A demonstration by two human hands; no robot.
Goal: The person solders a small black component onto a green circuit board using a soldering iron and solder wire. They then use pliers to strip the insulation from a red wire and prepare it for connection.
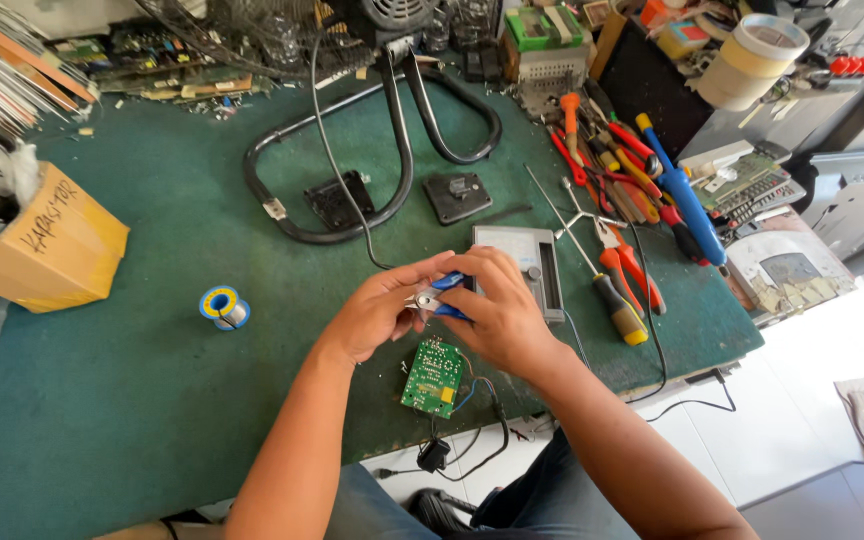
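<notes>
Cutters [444,297], blue-handled, being gripped by right hand [497,315] just above green circuit board [434,376]; left hand [377,310] pinching at tip, item too small to tell. Risk: blades nicking left fingers, or cut piece dropping onto board.

On the table [152,420], the circuit board [434,377] lay near the front edge, the solder spool [223,306] to its left, the meter [527,265] behind it, the screwdrivers [617,290] right of the meter
</notes>
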